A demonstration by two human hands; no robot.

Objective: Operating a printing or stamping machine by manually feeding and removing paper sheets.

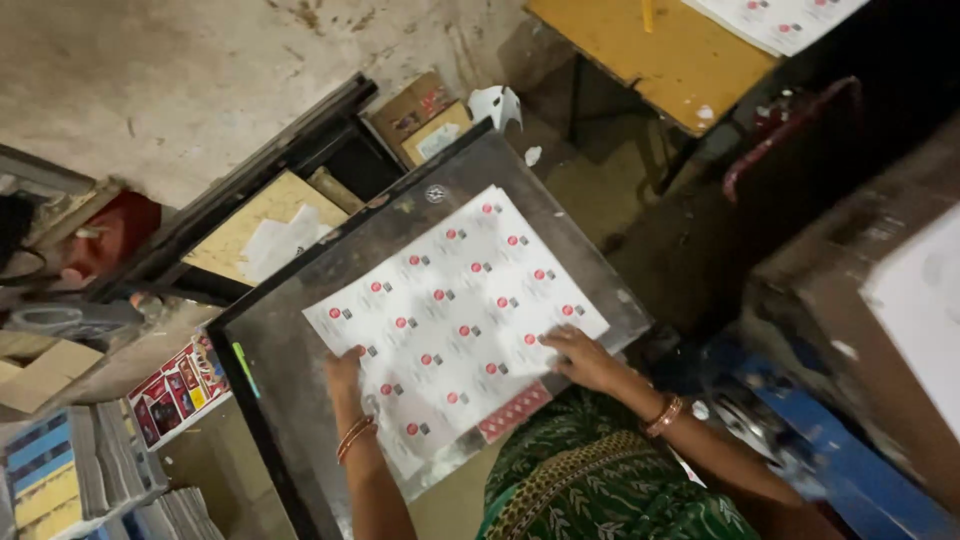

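Printed sheet laid flat on the bench

The left hand [345, 368] and right hand [580, 355] pressed flat, fingers spread, on the near edges of the printed sheet [455, 310], which already lay on the dark bench [290, 350]; nothing was grasped.

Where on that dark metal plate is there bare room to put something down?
Bare strips of the dark metal plate border the white printed sheet, widest left of the left hand and by the far corner. Crowded at the near edge, around the right hand.

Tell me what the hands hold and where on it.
Both rest flat on the white printed sheet: left hand at its near-left edge, right hand near its right corner. Neither grips it.
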